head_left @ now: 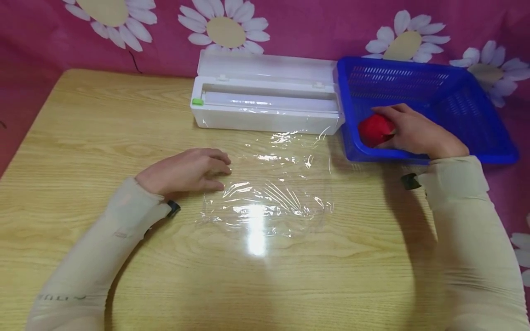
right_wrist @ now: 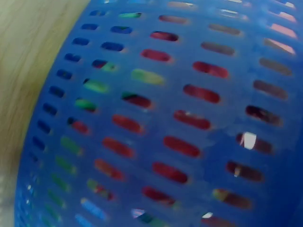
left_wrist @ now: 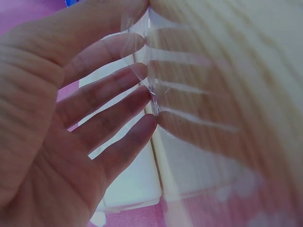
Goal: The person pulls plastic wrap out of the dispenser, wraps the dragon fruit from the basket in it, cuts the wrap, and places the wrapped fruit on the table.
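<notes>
My right hand reaches into the blue basket and grips a red rounded thing with a small pale green bit by the fingers. In the right wrist view, red and green show through the slots of the basket wall, which hides the hand. A sheet of clear cling film lies pulled out over the table toward me. At its left edge rests my left hand, palm down with relaxed, slightly spread fingers. In the left wrist view, the fingertips touch the film over the glossy tabletop.
Behind the film stands a white cling film dispenser with its lid raised and the roll inside. The basket sits against its right end. A pink flowered cloth hangs behind the wooden table.
</notes>
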### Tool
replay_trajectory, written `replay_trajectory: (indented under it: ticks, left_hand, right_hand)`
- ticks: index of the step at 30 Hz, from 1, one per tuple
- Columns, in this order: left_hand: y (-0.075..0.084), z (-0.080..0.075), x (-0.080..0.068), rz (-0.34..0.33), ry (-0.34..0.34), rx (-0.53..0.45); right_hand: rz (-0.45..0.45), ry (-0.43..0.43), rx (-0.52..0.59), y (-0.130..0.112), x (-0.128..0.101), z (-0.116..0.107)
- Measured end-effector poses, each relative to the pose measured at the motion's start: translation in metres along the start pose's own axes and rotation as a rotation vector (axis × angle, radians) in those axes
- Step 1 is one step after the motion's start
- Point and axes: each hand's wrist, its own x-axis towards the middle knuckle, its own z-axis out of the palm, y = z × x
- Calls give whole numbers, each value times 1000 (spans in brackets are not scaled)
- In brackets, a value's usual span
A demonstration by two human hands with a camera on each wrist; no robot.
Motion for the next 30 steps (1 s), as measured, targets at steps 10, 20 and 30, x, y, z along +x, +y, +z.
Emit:
replay_trajectory:
  ticks: [10,20,30]
  left_hand:
    - [1,-2,0,-23,-17,1]
    - [0,-1,0,-6,-12,-1]
    - [0,0,0,-13,2,1]
  right_hand:
    - [-82,90,-103,7,4,-1]
    - [-63,90,-42,11,8,2]
    - [-19,78,-18,19,5,-1]
